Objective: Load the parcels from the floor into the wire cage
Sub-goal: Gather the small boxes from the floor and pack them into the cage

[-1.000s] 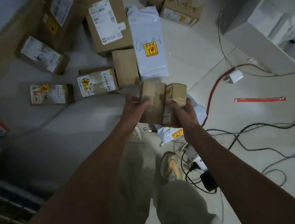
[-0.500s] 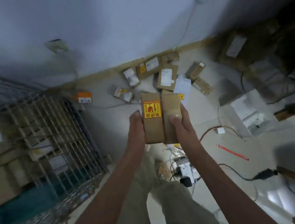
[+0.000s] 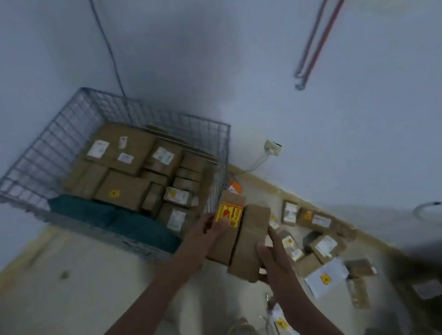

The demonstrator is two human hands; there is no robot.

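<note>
I hold two brown cardboard parcels side by side between my hands, just right of the wire cage's near corner. The left parcel [image 3: 230,230] carries a yellow and red sticker, and my left hand [image 3: 205,233] grips its left side. My right hand [image 3: 274,259] grips the plain right parcel [image 3: 252,244]. The wire cage [image 3: 41,152] stands against the wall, holding several brown labelled boxes and a dark green sheet along its near side. More parcels [image 3: 323,246] and a white mailer [image 3: 325,279] lie on the floor to the right.
A socket with a white plug [image 3: 272,147] sits on the wall right of the cage. A dark cable [image 3: 107,41] runs down the wall behind the cage. Red pipes [image 3: 324,19] cross the wall at upper right. My legs and a shoe show at the bottom.
My view has swung left, from the floor parcels to the cage. Both parcels, lifted from the floor, have travelled with my hands to the cage's near right corner.
</note>
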